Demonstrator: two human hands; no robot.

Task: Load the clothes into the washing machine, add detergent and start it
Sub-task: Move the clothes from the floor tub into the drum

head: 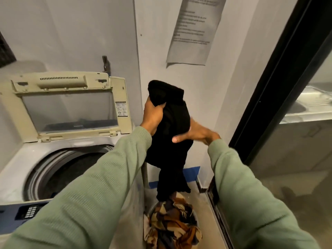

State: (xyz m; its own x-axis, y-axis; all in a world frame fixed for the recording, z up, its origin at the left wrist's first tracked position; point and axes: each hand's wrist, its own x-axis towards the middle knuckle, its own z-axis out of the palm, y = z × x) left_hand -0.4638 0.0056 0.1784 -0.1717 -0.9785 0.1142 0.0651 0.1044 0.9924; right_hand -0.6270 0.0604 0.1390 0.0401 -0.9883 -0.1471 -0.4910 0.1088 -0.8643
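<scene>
Beside the right edge of the washing machine (59, 159), a black garment (170, 126) hangs in the air, lifted clear of the machine's top and just in front of the white wall. The left hand (152, 117) is clenched around the garment's upper fold, with the fabric bunched over the fingers. The right hand (195, 133) lies flat against the cloth's right side, thumb forward and fingers spread; its image is blurred, so whether it grips or only steadies the cloth cannot be told. Both sleeves are pale green.

The garment's lower end trails down and touches a patterned brown, cream and dark cloth (172, 223) heaped in a basket (152, 209) on the floor, in the narrow strip between the machine's right side and a dark-framed glass door (269, 105).

The machine's lid (68, 105) stands upright at the back edge, leaving the round drum opening (66, 173) fully uncovered. The left forearm crosses the opening's near right rim. A control panel (28, 211) sits at the front edge. A printed paper notice (194, 29) hangs on the wall above the garment.
</scene>
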